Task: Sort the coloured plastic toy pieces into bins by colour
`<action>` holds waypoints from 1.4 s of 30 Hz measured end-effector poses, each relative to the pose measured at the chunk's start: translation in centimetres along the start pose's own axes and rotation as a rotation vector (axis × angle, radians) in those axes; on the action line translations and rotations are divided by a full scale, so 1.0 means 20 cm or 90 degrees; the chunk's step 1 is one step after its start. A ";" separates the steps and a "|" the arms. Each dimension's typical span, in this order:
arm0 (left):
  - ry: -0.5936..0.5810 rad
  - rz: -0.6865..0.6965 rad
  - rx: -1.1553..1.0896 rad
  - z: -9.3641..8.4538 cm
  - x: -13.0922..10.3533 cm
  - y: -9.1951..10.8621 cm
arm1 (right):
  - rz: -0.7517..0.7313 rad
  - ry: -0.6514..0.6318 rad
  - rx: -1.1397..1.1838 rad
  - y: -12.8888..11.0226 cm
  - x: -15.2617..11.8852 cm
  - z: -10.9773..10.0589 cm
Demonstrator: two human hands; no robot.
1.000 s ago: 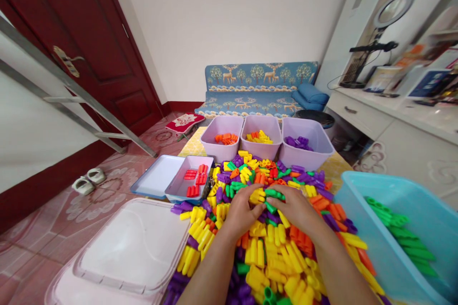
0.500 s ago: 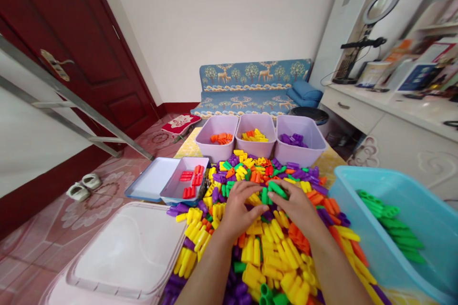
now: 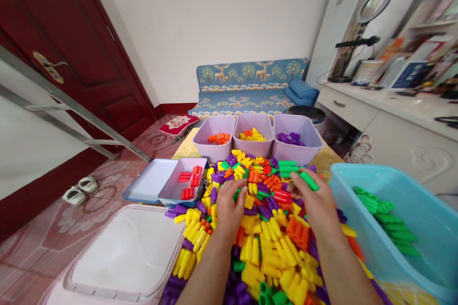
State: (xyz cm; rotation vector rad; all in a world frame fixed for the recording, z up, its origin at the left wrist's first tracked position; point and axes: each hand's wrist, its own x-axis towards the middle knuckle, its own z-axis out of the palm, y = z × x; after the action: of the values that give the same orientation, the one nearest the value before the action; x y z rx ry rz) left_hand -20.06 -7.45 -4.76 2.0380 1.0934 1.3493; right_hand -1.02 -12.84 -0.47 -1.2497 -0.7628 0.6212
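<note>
A mixed pile of ribbed plastic building pieces (image 3: 272, 233) in yellow, purple, orange, red and green covers the table before me. My right hand (image 3: 317, 195) is closed on green building pieces (image 3: 288, 168), raised over the pile's right side; one of them lies across the fingers. My left hand (image 3: 231, 202) rests low at the pile's left middle, its fingers curled. A green piece shows between its thumb and forefinger, mostly hidden by the hand. To the right, the blue tub (image 3: 379, 174) holds several green pieces (image 3: 388, 221).
Behind the pile stand three lilac bins with orange pieces (image 3: 219, 138), yellow and orange pieces (image 3: 252, 135), and purple pieces (image 3: 290, 138). A small box (image 3: 168, 189) with red pieces sits left, beside its lid (image 3: 146, 181). A clear lid (image 3: 125, 252) lies nearer me.
My hands have moved apart. The right hand went right and slightly away from me, carrying green pieces. The left shifted a little left, and red pieces show between them.
</note>
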 end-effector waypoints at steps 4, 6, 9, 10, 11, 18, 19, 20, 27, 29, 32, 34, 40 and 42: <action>0.051 -0.025 0.157 0.00 0.00 -0.04 | -0.121 0.275 0.334 -0.05 0.07 -0.11; 0.036 -0.058 0.224 0.00 0.00 -0.05 | -0.097 0.313 0.461 -0.04 0.10 -0.16; -0.020 -0.087 0.295 0.01 -0.01 -0.04 | -0.005 0.251 0.514 0.00 0.11 -0.18; -0.041 -0.087 0.305 0.01 -0.01 -0.03 | 0.026 0.211 0.477 0.01 0.11 -0.17; -0.060 -0.085 0.308 0.01 -0.01 -0.02 | 0.059 0.165 0.419 0.01 0.10 -0.16; -0.178 -0.070 0.196 0.00 0.00 -0.04 | 0.123 -0.192 -0.109 0.04 -0.01 0.03; -0.189 -0.071 0.159 0.01 0.00 -0.05 | 0.120 -0.224 -0.146 0.05 -0.02 0.04; -0.192 -0.075 0.117 0.02 0.00 -0.06 | 0.125 -0.248 -0.161 0.06 -0.03 0.05; -0.088 -0.220 -0.320 0.05 -0.01 -0.03 | 0.149 -0.276 -0.095 0.05 -0.06 0.09; -0.066 -0.247 -0.442 0.04 -0.01 0.00 | 0.116 -0.284 -0.163 0.05 -0.07 0.09; -0.058 -0.265 -0.507 0.04 0.00 0.01 | 0.083 -0.330 -0.256 0.05 -0.07 0.08; -0.050 -0.275 -0.493 0.04 0.00 0.00 | 0.036 -0.310 -0.293 0.04 -0.06 0.07; -0.030 -0.259 -0.458 0.03 0.01 -0.02 | -0.118 0.160 0.131 -0.05 0.02 -0.06; -0.034 -0.250 -0.452 0.03 0.01 -0.02 | -0.140 0.249 0.322 -0.06 0.06 -0.11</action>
State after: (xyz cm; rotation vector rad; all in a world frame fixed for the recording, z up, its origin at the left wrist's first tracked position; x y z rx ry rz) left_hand -19.55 -7.05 -5.22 1.2623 0.7777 1.2308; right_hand 1.52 -13.58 0.62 -0.7712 -0.3725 0.3423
